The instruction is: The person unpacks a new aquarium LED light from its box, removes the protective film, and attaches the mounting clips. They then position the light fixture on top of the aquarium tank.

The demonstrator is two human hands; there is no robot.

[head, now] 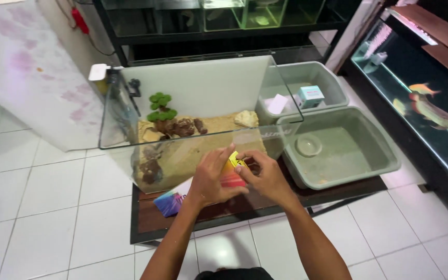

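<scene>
Before glass tank (193, 150) | left hand (211, 181), right hand (265, 176) both gripping small yellow-red-orange packet (233, 173)

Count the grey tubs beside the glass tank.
2. One tub lies right of the tank, holding a round dish; the other tub sits behind it, holding a small box. None seems hidden.

1. My left hand (211, 179) and right hand (265, 176) meet on a packet (232, 173) at the table (151, 218) front edge.
2. A card (171, 201) lies on the table at 8 o'clock from my hands.
3. The tank (193, 124) stands at 12 o'clock, sand (213, 132) and plant (160, 108) in it.
4. A tub (338, 148) sits at 2 o'clock.
5. Behind it, a second tub (307, 83) holds a box (311, 96).
6. The fish tank (421, 98) runs along 3 o'clock.
</scene>
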